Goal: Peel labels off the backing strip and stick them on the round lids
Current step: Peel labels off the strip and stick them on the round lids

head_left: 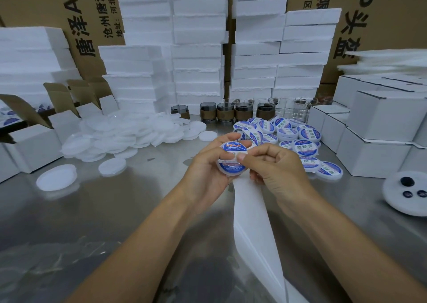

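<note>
**Label pressed down on lid**

Head view: the round lid [231,164] is cupped above the table [115,210] by the left hand [208,171], fingers curled round it. Its label [232,149] is pressed by the thumb of the right hand [277,164]. The backing strip [251,222] is gripped in that hand's curled fingers.

stacked foam blocks [198,48], glass cups [225,112]
</note>
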A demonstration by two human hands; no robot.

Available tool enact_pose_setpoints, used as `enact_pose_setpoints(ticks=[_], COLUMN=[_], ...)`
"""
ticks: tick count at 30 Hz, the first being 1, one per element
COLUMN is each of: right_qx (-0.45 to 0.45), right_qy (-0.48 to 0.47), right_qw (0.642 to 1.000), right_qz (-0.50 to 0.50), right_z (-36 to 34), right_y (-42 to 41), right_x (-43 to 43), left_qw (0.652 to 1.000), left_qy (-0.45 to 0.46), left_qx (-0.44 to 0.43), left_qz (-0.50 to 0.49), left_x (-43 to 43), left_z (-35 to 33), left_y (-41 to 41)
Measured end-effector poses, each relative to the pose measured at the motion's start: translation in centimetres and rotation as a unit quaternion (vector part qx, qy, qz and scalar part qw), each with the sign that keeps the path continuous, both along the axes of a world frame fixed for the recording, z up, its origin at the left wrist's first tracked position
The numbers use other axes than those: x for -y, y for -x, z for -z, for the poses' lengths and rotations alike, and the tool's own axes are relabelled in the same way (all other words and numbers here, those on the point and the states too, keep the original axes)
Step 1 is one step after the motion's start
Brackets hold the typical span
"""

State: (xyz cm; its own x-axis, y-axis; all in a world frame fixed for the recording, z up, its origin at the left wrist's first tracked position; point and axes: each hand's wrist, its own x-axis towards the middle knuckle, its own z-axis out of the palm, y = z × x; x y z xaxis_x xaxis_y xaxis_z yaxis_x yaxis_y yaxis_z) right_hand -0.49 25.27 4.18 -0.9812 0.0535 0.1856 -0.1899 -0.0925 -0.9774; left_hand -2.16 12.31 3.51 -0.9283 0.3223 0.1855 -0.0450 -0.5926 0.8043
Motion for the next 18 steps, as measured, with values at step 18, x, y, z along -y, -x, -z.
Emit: enact_pose_setpoints(ticks=[18], right_qx=[0.000], right_qy=[0.002], right_qw=[1.000], right_qz=[0.016], right_z=[0.20], right_y=[0.25], right_x=[-0.03], left_qw=[1.000], left_qy=[0.018], left_qx=[0.010], left_qz=[-0.015], left_x=[-0.38], left_z=[-0.26], left_y=[-0.26])
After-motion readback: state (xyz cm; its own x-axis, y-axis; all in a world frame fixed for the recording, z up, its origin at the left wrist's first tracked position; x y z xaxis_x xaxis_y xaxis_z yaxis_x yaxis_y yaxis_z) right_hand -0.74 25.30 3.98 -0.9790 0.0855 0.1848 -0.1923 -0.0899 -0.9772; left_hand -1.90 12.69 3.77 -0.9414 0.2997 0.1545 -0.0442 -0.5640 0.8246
